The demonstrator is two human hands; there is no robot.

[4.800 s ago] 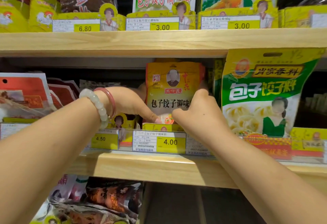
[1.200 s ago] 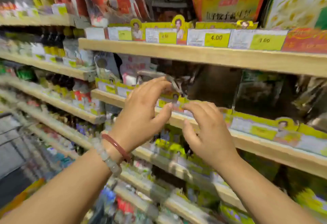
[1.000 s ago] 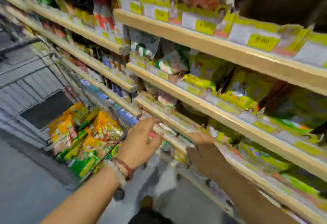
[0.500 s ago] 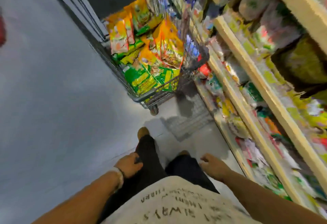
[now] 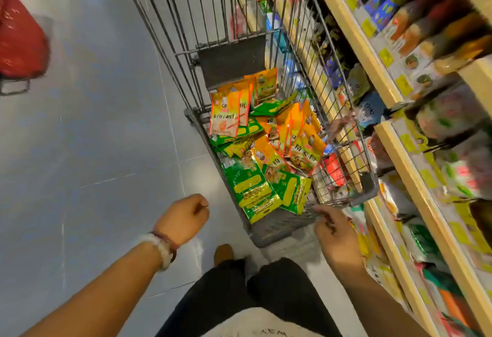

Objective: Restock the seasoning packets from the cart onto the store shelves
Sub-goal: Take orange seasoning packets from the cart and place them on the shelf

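Packets (image 5: 269, 150) with blurred Chinese lettering fill cart (image 5: 226, 14); left hand (image 5: 183, 219) fisted, right hand (image 5: 335, 232) relaxed, both empty.

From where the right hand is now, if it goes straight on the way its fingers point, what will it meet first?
Most likely the near rim of the cart. The right hand is empty, its fingers aimed up-left at that end, just short of the green seasoning packets. Depth is unclear, so it may pass above the rim and meet the packets first.
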